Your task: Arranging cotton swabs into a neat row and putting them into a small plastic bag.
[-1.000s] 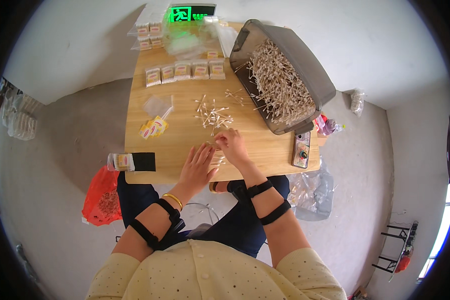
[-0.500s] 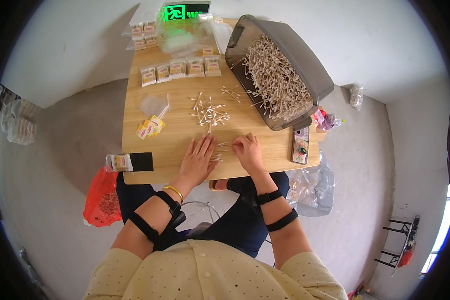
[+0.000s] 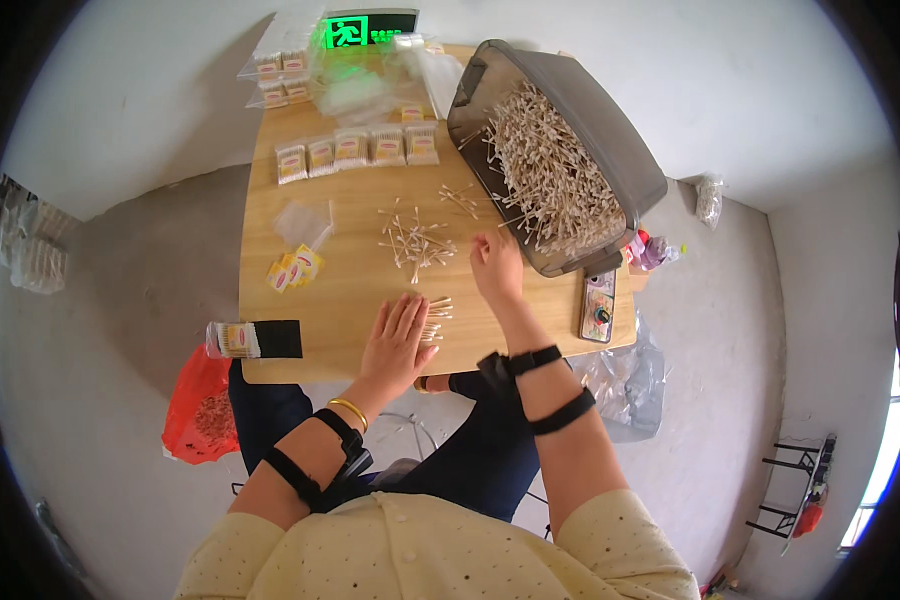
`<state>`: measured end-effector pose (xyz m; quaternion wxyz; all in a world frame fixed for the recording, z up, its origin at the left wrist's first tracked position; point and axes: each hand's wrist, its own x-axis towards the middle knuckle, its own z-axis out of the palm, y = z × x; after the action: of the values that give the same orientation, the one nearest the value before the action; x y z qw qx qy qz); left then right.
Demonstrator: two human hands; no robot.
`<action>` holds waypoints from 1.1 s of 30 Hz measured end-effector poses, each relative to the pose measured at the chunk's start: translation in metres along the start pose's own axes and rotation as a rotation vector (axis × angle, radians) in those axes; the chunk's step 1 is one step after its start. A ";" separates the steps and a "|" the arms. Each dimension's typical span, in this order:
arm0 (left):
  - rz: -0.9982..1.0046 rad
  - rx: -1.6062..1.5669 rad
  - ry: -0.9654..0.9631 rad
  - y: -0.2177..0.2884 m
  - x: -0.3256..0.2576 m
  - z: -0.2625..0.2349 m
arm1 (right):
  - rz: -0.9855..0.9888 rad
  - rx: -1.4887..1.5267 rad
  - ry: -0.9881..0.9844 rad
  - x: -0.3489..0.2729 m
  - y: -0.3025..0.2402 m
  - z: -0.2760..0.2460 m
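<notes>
My left hand (image 3: 394,342) lies flat near the table's front edge, fingers stretched out over a small row of cotton swabs (image 3: 436,318). The swab tips stick out to the right from under it. To the right and farther forward, my right hand (image 3: 498,268) is closed, fingertips drawn together; whatever they may hold is hidden. It is just left of a grey plastic bin (image 3: 642,165) tipped toward me, with a big heap of swabs (image 3: 555,170) inside. Beyond my left hand lies a loose pile of swabs (image 3: 415,245), and a few more swabs (image 3: 459,200) lie behind it.
Packed swab bags (image 3: 350,150) stand in a row at the back of the wooden table (image 3: 350,215). Yellow cards (image 3: 294,268) and clear bags (image 3: 305,222) lie at left. A packed bag on a black strip (image 3: 278,339) sits front left, a phone (image 3: 597,308) at right.
My right hand has moved forward, away from the swabs beside my left hand, toward the bin. The left hand stays flat on its swabs. The view has shifted slightly.
</notes>
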<state>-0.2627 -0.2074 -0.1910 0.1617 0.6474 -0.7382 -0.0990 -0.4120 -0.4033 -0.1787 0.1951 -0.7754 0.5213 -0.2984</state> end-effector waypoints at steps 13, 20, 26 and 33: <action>-0.055 -0.040 0.103 0.007 0.019 -0.001 | -0.030 -0.464 -0.115 0.073 0.008 0.025; -0.056 -0.001 0.096 0.002 0.018 0.004 | 0.051 0.056 -0.141 -0.020 0.015 -0.012; -0.034 -0.038 0.073 -0.001 0.010 -0.002 | -0.171 0.065 -0.276 -0.050 -0.001 -0.010; -0.042 -0.017 0.060 -0.004 -0.012 -0.013 | -0.317 0.050 -0.285 -0.049 -0.024 0.003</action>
<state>-0.2532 -0.1950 -0.1811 0.1875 0.6639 -0.7184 -0.0891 -0.4070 -0.3486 -0.1786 0.2366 -0.8770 0.3524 -0.2253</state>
